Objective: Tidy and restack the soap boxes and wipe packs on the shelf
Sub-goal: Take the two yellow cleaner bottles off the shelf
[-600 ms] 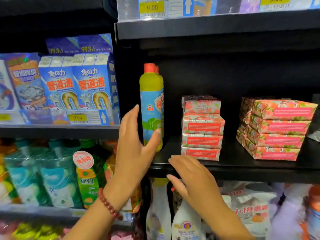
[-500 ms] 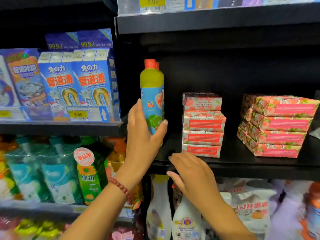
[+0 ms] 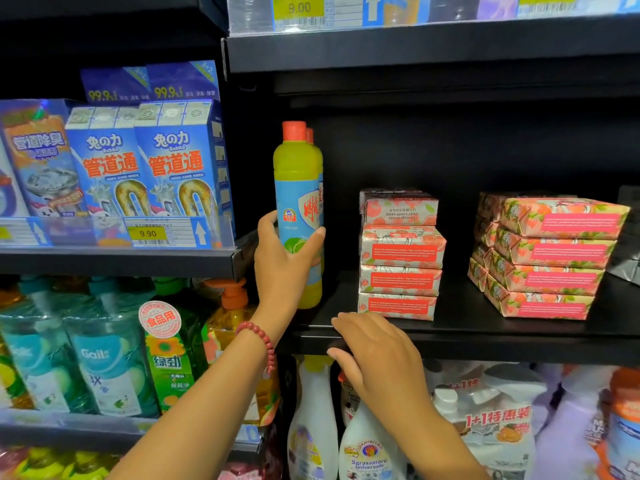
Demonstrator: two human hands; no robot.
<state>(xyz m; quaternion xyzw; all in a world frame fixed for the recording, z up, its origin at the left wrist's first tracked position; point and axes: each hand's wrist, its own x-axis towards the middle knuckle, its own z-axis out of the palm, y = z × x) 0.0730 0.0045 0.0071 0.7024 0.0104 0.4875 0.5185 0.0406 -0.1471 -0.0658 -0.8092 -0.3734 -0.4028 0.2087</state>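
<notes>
We're in a shop, household-cleaning aisle: black metal shelving [image 3: 450,341] w/ clear price strips along the edges, yellow price tags [image 3: 148,233] reading 9.90 and 9.00 w/ barcodes + up-arrows. Same products sit in multiples, e.g. blue drain-cleaner boxes [image 3: 173,161], dish-liquid bottles [image 3: 298,188], stacked pink soap boxes [image 3: 401,254], spray bottles [image 3: 367,445] below. Packs carry promo print like "1+1", so retail stock, not a home cupboard.
</notes>
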